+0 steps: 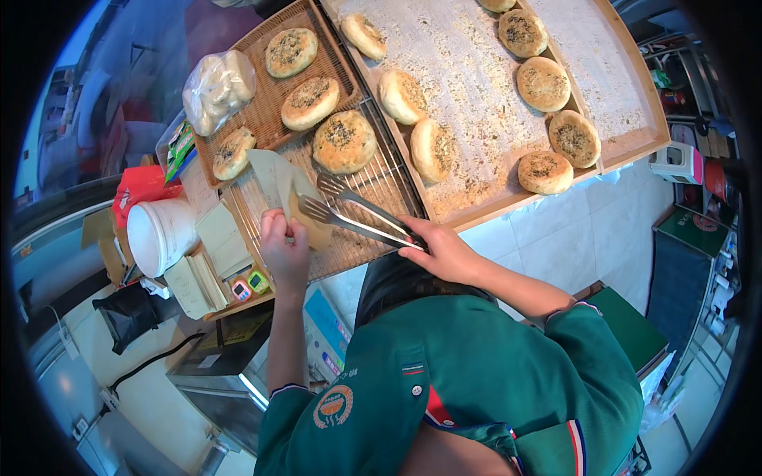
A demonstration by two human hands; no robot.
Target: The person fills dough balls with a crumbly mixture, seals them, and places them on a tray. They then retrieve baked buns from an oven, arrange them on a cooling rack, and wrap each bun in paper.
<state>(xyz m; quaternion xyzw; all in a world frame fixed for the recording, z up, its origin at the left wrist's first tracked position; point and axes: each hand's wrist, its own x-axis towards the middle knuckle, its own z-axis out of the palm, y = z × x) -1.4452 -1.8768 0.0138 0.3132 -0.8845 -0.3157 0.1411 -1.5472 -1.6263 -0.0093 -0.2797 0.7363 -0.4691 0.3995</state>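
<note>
My right hand (440, 252) is closed round a pair of metal tongs (367, 216) with dark handles. The tongs' slotted tips point left and sit apart, with no bread between them. In my left hand (284, 247), fingers pinched, is a paper bag (279, 181), pale outside and brownish near its lower edge. The tong tips reach over the bag's right side. Just beyond them lies a round seeded flatbread (344, 142) on the wire rack. Whether the bag has anything inside cannot be seen.
More seeded flatbreads (309, 103) lie on a woven tray (274, 135). A plastic bag of buns (220, 91) rests on its left edge. To the right, a paper-lined wooden tray (476, 95) bears several flatbreads. A white bucket (159, 236), paper bags (194, 285) and small timers (258, 281) stand left.
</note>
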